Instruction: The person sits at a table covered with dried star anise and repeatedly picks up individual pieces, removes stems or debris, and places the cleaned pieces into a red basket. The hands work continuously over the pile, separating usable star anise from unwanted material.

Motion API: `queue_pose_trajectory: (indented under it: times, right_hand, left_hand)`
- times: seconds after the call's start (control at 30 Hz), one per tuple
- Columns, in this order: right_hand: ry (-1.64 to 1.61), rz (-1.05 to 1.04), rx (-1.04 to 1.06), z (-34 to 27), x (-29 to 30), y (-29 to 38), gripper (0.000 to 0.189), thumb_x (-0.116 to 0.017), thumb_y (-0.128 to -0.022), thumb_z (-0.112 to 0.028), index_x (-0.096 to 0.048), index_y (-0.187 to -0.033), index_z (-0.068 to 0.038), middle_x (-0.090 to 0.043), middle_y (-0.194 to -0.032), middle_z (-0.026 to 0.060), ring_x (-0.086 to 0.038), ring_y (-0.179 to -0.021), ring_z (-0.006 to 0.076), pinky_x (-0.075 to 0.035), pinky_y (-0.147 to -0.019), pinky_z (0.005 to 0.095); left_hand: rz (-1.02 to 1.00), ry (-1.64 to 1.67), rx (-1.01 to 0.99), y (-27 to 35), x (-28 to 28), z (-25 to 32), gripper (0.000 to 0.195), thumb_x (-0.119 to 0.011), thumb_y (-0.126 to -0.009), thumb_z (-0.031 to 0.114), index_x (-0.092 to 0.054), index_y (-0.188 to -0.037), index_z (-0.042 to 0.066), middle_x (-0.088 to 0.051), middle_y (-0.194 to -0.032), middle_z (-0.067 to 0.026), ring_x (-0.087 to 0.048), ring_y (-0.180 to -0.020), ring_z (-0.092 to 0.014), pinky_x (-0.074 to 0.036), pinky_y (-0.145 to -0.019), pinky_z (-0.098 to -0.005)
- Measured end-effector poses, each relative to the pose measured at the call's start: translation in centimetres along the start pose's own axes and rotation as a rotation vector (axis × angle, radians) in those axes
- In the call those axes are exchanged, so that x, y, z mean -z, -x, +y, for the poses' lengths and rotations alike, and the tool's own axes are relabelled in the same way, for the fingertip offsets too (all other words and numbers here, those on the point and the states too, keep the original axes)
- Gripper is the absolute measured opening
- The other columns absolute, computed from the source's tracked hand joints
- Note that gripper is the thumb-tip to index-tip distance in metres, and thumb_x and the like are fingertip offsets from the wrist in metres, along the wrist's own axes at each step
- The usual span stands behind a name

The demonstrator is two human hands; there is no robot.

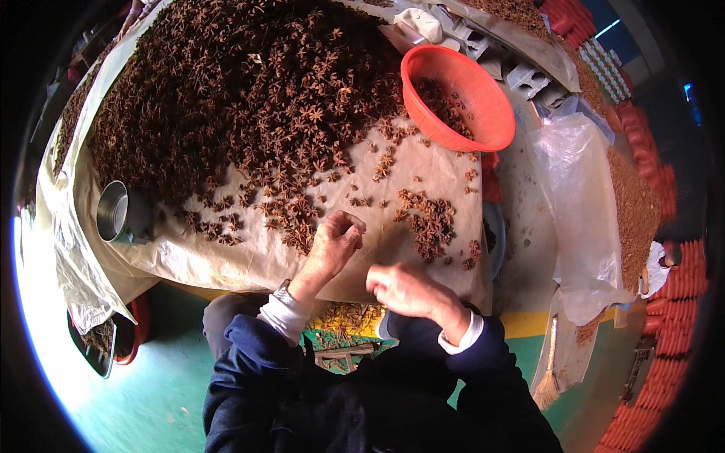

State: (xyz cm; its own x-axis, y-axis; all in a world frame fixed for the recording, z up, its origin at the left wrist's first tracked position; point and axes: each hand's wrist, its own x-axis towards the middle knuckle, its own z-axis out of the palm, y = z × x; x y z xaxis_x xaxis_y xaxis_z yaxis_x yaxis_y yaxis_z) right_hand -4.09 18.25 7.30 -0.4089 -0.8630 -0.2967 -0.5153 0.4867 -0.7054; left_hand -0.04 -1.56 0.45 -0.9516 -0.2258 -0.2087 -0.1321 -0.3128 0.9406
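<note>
A large heap of dried star anise (238,96) covers the sheeted work surface before me. My left hand (338,235) is curled just over the heap's near edge, its fingers bent; whether it holds a piece is hidden. To its lower right, my right hand (405,289) hovers over the sheet's front edge, slightly blurred, fingers curled and their contents unclear. A smaller pile of star anise (427,223) lies on the pale plastic sheet (362,198) beyond my right hand. An orange-red plastic basket (493,107) stands tilted at the back right with star anise inside.
A metal cup (116,212) lies tipped at the left. Tubs (141,331) stand on the floor at lower left. At right are clear plastic sheeting (583,209), a straw hand broom (547,385), concrete blocks (527,79), stacked red sacks (679,317) and a person (659,269) farther off.
</note>
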Motion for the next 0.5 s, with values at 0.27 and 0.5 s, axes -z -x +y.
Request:
queue_pose_trajectory:
  times: [0.27,0.5]
  right_hand:
    - [0.117,0.622,0.057,6.1,3.8,-7.8,0.017,-0.066,-0.095,-0.005,-0.067,-0.111,-0.002,-0.071,-0.083,0.0152,-0.072,-0.078,0.0313,-0.057,-0.069,0.0407]
    - [0.405,0.632,0.005,11.2,5.8,-14.9,0.031,-0.061,-0.095,-0.004,-0.067,-0.126,-0.006,-0.063,-0.121,0.0185,-0.068,-0.103,0.0402,-0.057,-0.09,0.0487]
  left_hand:
    - [-0.015,-0.601,-0.015,1.3,-0.3,-0.2,0.032,-0.07,-0.099,0.021,-0.068,-0.125,0.003,-0.075,-0.104,-0.0219,-0.075,-0.092,-0.038,-0.059,-0.084,-0.0445]
    - [-0.063,-0.755,-0.172,1.7,-0.4,0.4,0.033,-0.07,-0.096,0.019,-0.068,-0.126,0.004,-0.07,-0.119,-0.0218,-0.07,-0.105,-0.043,-0.057,-0.093,-0.0494]
